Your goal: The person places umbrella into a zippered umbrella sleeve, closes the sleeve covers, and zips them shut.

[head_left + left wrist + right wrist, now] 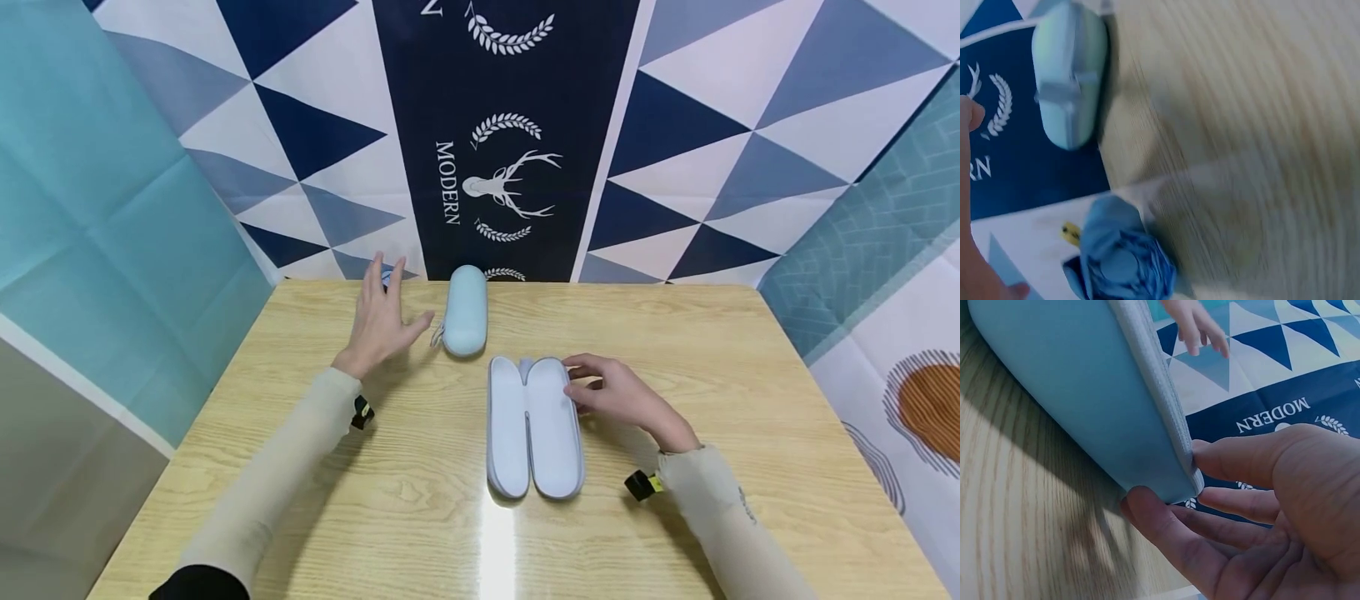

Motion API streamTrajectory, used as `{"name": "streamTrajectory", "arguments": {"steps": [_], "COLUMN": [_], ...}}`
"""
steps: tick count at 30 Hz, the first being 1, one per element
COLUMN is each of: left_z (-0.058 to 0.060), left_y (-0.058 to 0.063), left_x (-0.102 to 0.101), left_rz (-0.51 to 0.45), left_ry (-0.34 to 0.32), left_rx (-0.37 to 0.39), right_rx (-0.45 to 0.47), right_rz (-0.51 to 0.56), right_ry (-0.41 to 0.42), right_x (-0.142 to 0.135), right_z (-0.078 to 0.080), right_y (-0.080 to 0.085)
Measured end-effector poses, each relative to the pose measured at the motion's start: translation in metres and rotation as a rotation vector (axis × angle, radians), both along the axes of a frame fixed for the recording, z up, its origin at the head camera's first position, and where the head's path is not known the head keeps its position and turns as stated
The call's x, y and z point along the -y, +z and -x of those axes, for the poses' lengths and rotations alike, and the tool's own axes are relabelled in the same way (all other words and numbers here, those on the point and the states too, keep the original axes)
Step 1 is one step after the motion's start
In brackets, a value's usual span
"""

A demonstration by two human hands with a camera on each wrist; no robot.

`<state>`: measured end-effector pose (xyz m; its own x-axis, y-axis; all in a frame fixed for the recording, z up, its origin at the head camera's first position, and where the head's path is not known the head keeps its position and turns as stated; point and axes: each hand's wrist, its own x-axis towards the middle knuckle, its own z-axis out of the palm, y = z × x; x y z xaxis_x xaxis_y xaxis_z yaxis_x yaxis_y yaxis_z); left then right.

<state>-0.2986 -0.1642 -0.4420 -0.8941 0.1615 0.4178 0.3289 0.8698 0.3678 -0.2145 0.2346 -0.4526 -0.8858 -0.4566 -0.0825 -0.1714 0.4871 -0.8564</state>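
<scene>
Opened case [557, 433]: nearest piece on the tabletop [360, 517], both halves laid out side by side, pale lining up, a small tab at its 12 o'clock end. No contents show in either half.

Right hand [618, 392]: at the case's 2 o'clock, thumb and fingers pinching the rim of the right half near its far corner. Right wrist view confirms thumb on the edging, a finger against the blue outer shell.

Left hand [378, 325]: out at 10 o'clock from the opened case, fingers spread, grasping nothing. Seems apart from everything; the fingers partly screen the next item in the head view.

Blue bundle [1125, 256]: gathered, fabric-like, small yellow piece at its side; lies close to the patterned backdrop [517, 100]. Identity uncertain.

Closed case [466, 312]: 11 o'clock from the opened one, bundle at its own 10 o'clock. A loop hangs at its 8 o'clock edge.

Progress, as judged from the layout: one case is unfastened and spread flat, so that much is done. Not done: the second case remains closed, the bundle sits outside both, and the opened halves are not folded together. Looks like an early stage.
</scene>
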Motion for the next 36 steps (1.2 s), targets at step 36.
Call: {"name": "streamTrajectory", "arguments": {"steps": [36], "left_z": [0.047], "left_y": [0.004], "left_x": [0.056], "left_rz": [-0.205], "left_ry": [0.206], "left_rx": [0.768], "right_rx": [-0.009], "right_rz": [-0.005], "right_ry": [0.003], "right_x": [0.001], "right_z": [-0.002], "right_y": [0.005]}}
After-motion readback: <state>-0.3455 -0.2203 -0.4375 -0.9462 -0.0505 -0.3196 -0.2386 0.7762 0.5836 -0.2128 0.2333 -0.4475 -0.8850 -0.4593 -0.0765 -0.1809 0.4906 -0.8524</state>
